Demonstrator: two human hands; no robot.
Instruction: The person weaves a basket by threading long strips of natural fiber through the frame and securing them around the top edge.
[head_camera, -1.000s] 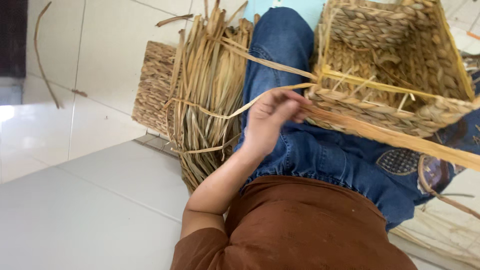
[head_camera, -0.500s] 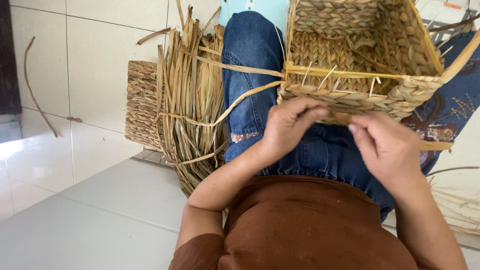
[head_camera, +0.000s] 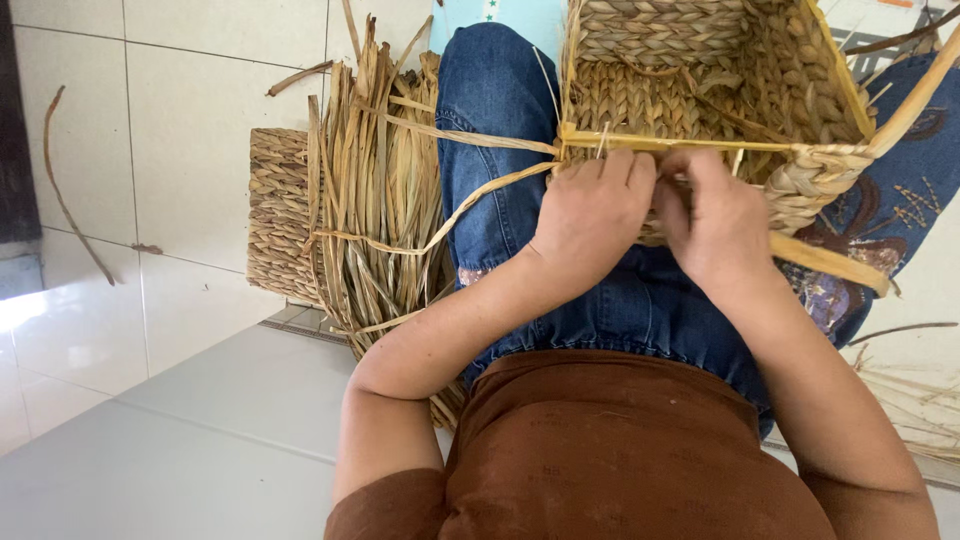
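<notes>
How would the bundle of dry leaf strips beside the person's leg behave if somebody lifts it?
The bundle of dry leaf strips looks light. It would probably sag and shed pieces, since only one thin strip ties it and many ends splay loose. Single strips seem bendable, curving toward the woven basket.

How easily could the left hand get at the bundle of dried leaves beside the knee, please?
Probably yes: the left hand rests on the basket rim, and the bundle lies just past the left knee with nothing between.
</notes>
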